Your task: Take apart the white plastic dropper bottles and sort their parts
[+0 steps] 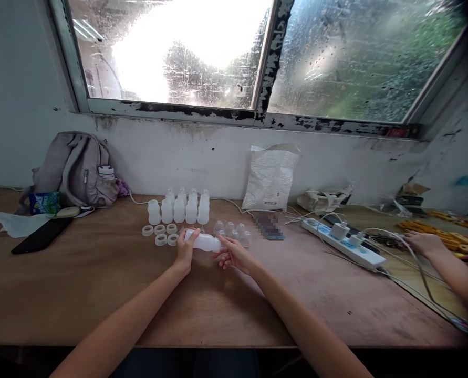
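Observation:
A small white plastic bottle [204,241] lies sideways between my two hands, just above the wooden table [100,283]. My left hand [185,251] grips its base end with curled fingers. My right hand [232,253] pinches the neck end, where a cap or nipple sits. Behind them stand several white bottles [182,209] in rows. White rings [160,234] lie to the left of my hands, and clear domed caps [234,231] lie to the right.
A grey backpack [73,169], a black phone [41,235] and a white cloth [18,222] are at the left. A white bag [270,178] leans on the wall. A power strip [344,242] with cables lies at the right, near another person's hand [425,242] and yellow parts [450,233].

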{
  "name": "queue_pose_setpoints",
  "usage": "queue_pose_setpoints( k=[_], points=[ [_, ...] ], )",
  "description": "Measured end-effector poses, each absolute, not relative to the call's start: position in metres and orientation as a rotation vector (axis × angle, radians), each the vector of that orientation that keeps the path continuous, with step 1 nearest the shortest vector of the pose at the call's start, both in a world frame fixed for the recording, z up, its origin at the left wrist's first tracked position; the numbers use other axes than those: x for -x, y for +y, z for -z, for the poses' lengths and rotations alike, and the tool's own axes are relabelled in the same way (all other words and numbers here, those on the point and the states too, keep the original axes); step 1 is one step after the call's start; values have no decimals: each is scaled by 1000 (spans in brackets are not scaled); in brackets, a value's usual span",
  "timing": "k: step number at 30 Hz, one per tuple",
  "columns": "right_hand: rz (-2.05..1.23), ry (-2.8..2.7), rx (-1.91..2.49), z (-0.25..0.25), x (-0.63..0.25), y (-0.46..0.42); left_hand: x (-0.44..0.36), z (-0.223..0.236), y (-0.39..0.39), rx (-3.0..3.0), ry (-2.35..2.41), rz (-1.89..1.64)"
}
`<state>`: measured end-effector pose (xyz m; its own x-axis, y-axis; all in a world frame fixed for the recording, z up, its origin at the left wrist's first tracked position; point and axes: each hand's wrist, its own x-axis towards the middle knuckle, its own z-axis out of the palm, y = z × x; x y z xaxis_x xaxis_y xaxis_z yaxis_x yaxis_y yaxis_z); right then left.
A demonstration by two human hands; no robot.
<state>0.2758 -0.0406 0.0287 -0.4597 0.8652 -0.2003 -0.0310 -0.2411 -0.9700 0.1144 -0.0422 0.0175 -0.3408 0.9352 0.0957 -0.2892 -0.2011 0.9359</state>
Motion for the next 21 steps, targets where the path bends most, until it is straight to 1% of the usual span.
queue_pose_setpoints(
  k=[6,11,16,21],
  points=[
    [-1603,-1364,825,-32,-277,-44,-113,-14,-39,-857,1123,-1676],
    [-1632,-1397,1012,-29,-277,-41,-113,-14,-38,-842,1133,-1665],
    [-1426,-1481,889,-28,-278,-41,-112,-14,-37,-830,1147,-1665],
    [-1453,-1486,982,-26,-276,-39,-112,-11,-35,-823,1153,-1652]
  ],
)
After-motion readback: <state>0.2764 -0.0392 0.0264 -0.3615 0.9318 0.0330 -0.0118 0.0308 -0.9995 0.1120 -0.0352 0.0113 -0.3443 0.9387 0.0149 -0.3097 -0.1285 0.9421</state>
